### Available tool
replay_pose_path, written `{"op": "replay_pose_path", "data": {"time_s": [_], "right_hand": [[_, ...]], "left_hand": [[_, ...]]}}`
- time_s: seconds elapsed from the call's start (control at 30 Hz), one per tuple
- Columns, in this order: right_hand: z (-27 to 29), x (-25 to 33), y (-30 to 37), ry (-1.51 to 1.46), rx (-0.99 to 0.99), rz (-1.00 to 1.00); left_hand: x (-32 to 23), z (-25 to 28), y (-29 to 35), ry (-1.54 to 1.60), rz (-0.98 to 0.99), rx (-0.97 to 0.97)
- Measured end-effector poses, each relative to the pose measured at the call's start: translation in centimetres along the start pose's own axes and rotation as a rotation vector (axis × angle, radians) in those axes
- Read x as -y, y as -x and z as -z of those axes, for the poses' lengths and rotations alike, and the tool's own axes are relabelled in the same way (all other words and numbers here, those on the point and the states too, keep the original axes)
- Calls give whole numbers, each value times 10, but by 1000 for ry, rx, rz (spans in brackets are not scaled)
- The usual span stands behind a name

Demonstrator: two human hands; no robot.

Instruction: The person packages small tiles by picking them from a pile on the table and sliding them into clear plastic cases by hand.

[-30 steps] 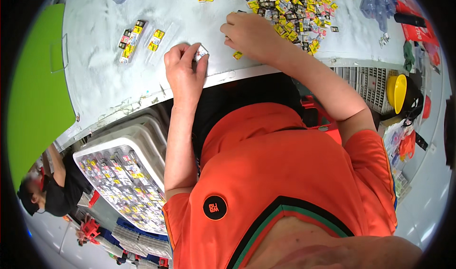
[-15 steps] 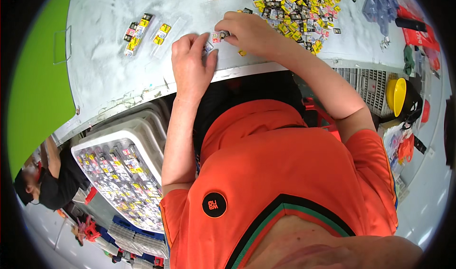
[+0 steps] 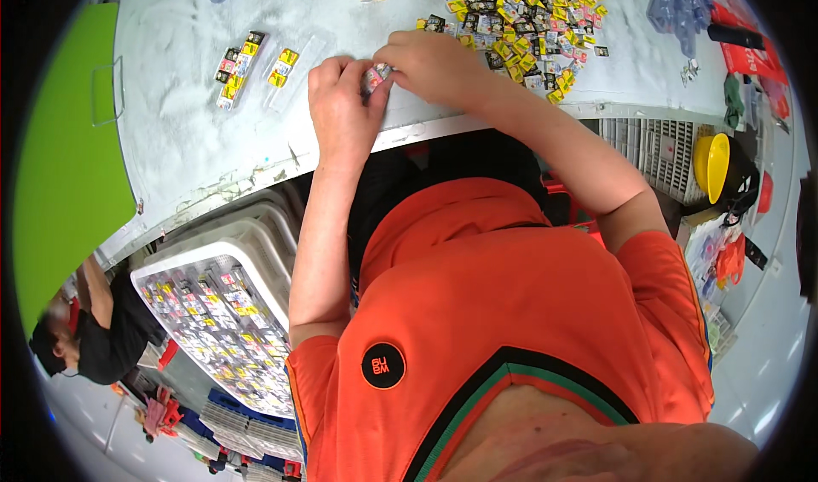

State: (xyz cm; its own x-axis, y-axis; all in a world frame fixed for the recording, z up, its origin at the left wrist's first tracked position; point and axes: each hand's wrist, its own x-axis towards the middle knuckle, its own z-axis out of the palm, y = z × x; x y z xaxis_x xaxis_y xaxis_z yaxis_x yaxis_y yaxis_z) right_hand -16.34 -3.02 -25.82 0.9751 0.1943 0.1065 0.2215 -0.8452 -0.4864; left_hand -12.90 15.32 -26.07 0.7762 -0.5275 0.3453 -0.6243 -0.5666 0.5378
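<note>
On the table (image 3: pixel 183 35), close to its near edge, the two hands now meet. Half a second ago the right hand (image 3: pixel 436 69) stands a little apart, with pink and black pieces at its fingertips; now those fingertips reach the left hand (image 3: pixel 342 106). Between them sits a small cluster of tiles (image 3: pixel 376 77), pink and white faces showing. Judgement: the separate pieces are being brought together and squared up in the left-hand grip.

Left fingers: thumb and forefinger nearly closed, the gap filled by the cluster; remaining fingers curled. Right fingers: bent inward, tips touching the cluster's upper right side; cannot tell whether they pinch a piece or only press, as the hand hides the contact.

Nearby: left of the left hand, a clear tray (image 3: pixel 298 71) with yellow tiles (image 3: pixel 283 67) beside it or inside, unclear which; further left, a longer block of mixed tiles (image 3: pixel 239 70). Loose pile (image 3: pixel 530 35) beyond the right hand.
</note>
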Motion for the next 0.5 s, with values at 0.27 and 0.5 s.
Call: {"op": "replay_pose_path", "data": {"time_s": [0.27,0.5], "right_hand": [[30,-38,5,-27,-297,-46],[27,-44,-2,186,-165,-12]], "left_hand": [[-7,7,-3,-36,-27,-8],[-1,1,-1,-67,-18,27]]}}
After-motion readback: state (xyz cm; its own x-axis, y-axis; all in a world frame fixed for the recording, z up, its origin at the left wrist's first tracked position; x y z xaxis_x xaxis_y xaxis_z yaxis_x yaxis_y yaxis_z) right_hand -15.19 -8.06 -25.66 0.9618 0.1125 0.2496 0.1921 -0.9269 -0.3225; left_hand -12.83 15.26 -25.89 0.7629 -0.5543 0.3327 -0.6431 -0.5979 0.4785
